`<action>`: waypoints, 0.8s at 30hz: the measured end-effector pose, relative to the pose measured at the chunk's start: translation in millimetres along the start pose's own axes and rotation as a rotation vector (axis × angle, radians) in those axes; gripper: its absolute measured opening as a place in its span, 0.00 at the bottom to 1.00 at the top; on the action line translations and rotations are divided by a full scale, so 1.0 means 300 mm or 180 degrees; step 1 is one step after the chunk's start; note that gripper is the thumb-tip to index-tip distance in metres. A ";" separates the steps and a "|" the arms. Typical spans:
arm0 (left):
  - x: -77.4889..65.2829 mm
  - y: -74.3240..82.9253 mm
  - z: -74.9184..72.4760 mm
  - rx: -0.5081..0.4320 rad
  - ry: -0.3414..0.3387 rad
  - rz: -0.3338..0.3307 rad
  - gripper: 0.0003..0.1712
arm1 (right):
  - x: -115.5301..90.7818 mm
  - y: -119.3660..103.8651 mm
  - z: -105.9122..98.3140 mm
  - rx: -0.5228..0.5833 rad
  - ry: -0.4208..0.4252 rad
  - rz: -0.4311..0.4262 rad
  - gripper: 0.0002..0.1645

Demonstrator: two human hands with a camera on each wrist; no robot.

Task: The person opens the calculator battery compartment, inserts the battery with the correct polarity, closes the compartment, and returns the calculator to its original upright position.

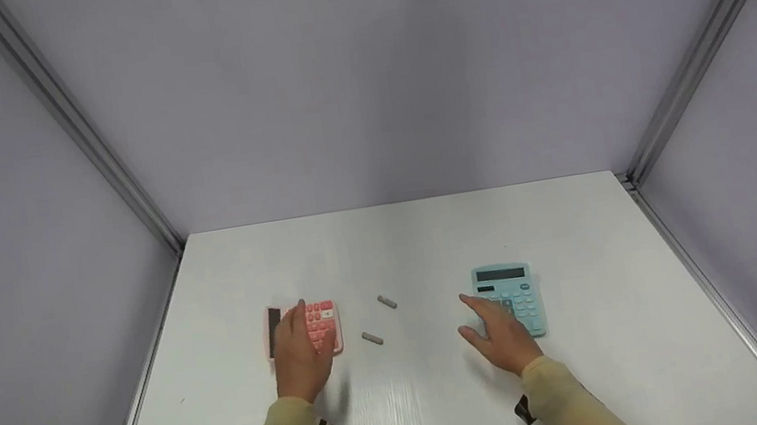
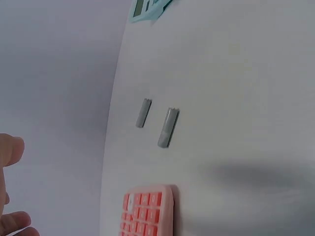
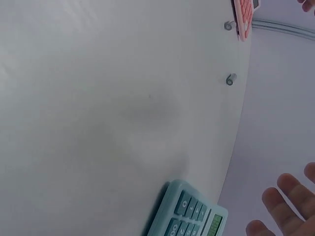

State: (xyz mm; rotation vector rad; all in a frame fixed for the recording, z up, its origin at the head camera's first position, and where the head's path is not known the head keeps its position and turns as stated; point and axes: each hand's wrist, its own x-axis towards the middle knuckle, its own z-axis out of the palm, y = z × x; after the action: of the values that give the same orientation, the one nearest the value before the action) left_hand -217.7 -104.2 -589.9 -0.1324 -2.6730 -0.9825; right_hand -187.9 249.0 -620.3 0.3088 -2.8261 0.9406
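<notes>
Pink calculator (image 1: pixel 322 322), flat on the left half of the white table (image 1: pixel 428 235), display toward the table's left side; blue calculator (image 1: pixel 514 291), on its right half, display toward its back edge; two small grey cylinders (image 1: pixel 386 302), near its middle; pale walls (image 1: pixel 295 66) rise at its back and sides, metal rails (image 1: pixel 707 31) in the corners; blue keys read 0 and 00; white surface runs past both calculators to the table's back and side edges; left hand (image 1: pixel 298 354), over its left half, fingers straight, thumb apart; right hand (image 1: pixel 504 337), over its right half, fingers extended, loosely parted; contact cannot be told.
</notes>
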 end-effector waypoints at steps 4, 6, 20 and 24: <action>0.012 -0.060 -0.035 0.0081 0.0158 -0.0152 0.42 | 0.010 -0.037 0.029 0.0024 -0.0097 -0.0026 0.36; 0.016 -0.092 -0.045 0.0084 0.0283 -0.0180 0.41 | 0.013 -0.056 0.044 0.0033 -0.0133 -0.0055 0.35; 0.021 -0.242 -0.067 -0.0176 -0.0182 -0.1228 0.46 | 0.039 -0.158 0.135 0.0044 -0.0462 -0.0098 0.36; 0.032 -0.262 -0.056 -0.0303 -0.0373 -0.1379 0.48 | 0.045 -0.176 0.148 0.0015 -0.0550 -0.0051 0.36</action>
State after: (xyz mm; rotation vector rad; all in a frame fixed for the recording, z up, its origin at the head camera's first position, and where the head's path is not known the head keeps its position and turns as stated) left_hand -237.3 -175.1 -623.7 0.3987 -2.8239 -1.2607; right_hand -191.6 178.8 -622.3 0.4326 -2.9715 0.9611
